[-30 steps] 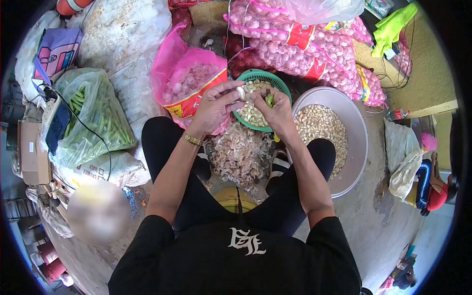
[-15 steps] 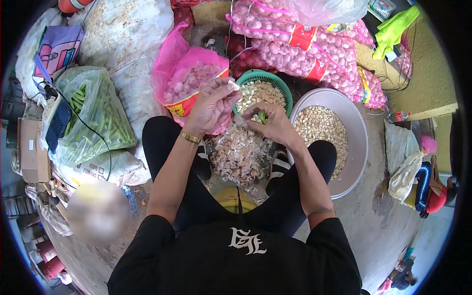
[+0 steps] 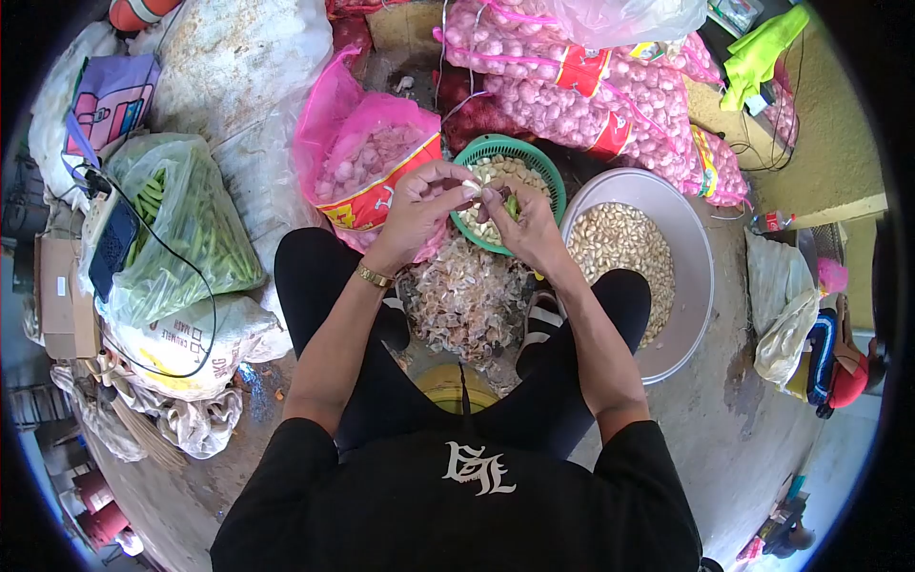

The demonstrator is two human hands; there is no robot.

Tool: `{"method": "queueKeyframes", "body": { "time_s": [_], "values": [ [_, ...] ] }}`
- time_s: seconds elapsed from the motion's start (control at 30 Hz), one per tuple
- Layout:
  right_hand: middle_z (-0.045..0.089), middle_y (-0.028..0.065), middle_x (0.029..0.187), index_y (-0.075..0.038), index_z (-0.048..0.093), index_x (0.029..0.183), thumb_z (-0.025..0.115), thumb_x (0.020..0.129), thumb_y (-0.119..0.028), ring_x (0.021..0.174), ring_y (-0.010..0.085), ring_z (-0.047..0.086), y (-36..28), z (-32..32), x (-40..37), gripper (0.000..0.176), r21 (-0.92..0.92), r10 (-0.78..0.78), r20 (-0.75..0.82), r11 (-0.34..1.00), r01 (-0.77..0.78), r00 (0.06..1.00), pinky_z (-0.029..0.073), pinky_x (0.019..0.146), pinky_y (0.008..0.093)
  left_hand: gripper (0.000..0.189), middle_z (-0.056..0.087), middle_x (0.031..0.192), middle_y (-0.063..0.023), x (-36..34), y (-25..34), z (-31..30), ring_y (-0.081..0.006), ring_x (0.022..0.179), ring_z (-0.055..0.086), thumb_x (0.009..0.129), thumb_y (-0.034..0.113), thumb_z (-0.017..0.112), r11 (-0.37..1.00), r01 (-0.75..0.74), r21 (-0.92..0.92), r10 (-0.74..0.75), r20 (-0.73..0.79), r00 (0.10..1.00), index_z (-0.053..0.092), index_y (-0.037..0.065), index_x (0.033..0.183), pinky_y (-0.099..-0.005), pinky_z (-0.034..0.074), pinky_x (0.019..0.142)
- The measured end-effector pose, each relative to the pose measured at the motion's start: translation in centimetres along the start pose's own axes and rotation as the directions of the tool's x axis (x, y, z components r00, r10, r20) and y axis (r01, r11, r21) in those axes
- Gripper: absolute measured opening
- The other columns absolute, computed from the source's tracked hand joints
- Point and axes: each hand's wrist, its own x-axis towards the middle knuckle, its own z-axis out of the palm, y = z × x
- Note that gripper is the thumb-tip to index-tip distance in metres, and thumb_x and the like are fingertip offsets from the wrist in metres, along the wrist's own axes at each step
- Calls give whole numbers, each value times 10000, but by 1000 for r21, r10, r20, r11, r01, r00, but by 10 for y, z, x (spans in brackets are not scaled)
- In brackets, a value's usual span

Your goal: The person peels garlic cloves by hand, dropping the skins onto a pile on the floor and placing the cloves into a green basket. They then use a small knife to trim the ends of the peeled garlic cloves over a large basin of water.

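Note:
Over the green basket (image 3: 559,195) of peeled garlic cloves, my two hands meet at the fingertips. My left hand (image 3: 419,214) is closed, pinching a whitish garlic clove (image 3: 475,185) between thumb and fingers. My right hand (image 3: 526,229) is closed too, its thumb and fingertips at the same clove. A small green-handled tool (image 3: 513,206) shows between its fingers; the rest of it is hidden. Below the hands lies a pile of papery garlic skins (image 3: 467,300), between my feet. To the right, a large pale basin (image 3: 691,286) holds many unpeeled-looking garlic cloves (image 3: 620,253).
An opened pink mesh bag (image 3: 324,124) of garlic stands left of the basket. Full garlic sacks (image 3: 610,105) are stacked behind. At left are a plastic bag of green pods (image 3: 195,210), a white sack (image 3: 200,338) and a dark cable. A person (image 3: 843,372) is at far right.
My hands, apart before, have come together at the clove. My right hand has moved up slightly and turned. A round blurred shape at the lower left is gone, exposing the sack and a broom.

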Motion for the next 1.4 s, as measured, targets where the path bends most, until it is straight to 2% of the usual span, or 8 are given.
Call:
{"method": "queueKeyframes", "body": {
  "time_s": [0.3, 0.47, 0.57, 0.8, 1.0, 1.07, 1.2, 1.4],
  "values": [
    [658, 211, 867, -16, 595, 1023, 715, 739, -68, 813, 389, 650, 3, -9, -3, 312, -327, -218, -84, 928, 179, 972, 507, 707, 417, 174, 630, 883, -15, 2, -10, 15, -71, 820, 613, 959, 169, 598, 892, -98, 441, 114, -11, 993, 603, 11, 1030, -239, 497, 688],
    [651, 209, 858, -23, 580, 1007, 732, 721, -70, 818, 394, 643, 11, -14, -7, 327, -400, -235, -96, 899, 179, 967, 507, 702, 433, 365, 583, 721, -194, 9, -27, 17, -286, 632, 594, 1001, 319, 455, 614, -63, 787, 93, 7, 996, 567, -27, 974, -380, 429, 581],
    [646, 209, 848, -20, 571, 1005, 741, 719, -75, 805, 397, 639, 14, -20, -12, 337, -438, -271, -90, 875, 206, 958, 505, 693, 439, 377, 562, 721, -257, 13, -37, 24, -408, 673, 573, 1005, 312, 399, 672, -12, 741, -4, 21, 1000, 559, -28, 980, -458, 429, 626],
    [626, 242, 823, -3, 530, 1000, 727, 742, -48, 793, 425, 624, 20, -35, -19, 328, -484, -216, -97, 863, 144, 972, 494, 673, 456, 361, 569, 743, -281, 24, -69, 48, -438, 747, 576, 1009, 267, 356, 676, -82, 732, 102, 18, 995, 540, -43, 996, -505, 417, 691],
    [601, 234, 774, 29, 544, 932, 615, 818, -8, 685, 374, 604, 24, -44, -23, 139, -340, -75, -187, 941, 7, 980, 477, 641, 409, 408, 515, 675, -243, 30, -76, 63, -418, 665, 521, 1031, 294, 306, 712, -120, 692, 128, 39, 991, 520, -26, 895, -469, 417, 680],
    [598, 214, 755, 36, 552, 917, 580, 840, -8, 664, 328, 592, 25, -49, -24, 93, -225, -32, -184, 974, -11, 982, 475, 636, 388, 446, 463, 616, -74, 33, -82, 62, -161, 548, 466, 1051, 331, 300, 694, -192, 694, 207, 63, 976, 512, -8, 854, -338, 396, 544],
    [593, 148, 709, 40, 569, 898, 522, 880, -13, 646, 215, 567, 30, -54, -25, 73, -14, 14, -193, 1000, -17, 981, 468, 627, 342, 443, 458, 609, -30, 31, -71, 62, -114, 532, 444, 1047, 343, 318, 909, 40, 416, -33, -24, 999, 514, 21, 814, -285, 379, 513],
    [627, 122, 732, 34, 622, 878, 634, 866, -67, 690, 187, 596, -9, -60, -37, 102, -227, 86, -98, 968, -106, 991, 483, 663, 332, 468, 463, 630, 13, 33, -50, 44, -64, 499, 421, 1042, 415, 330, 936, 61, 347, -34, -83, 996, 500, 60, 790, -223, 355, 461]
  ]
}}
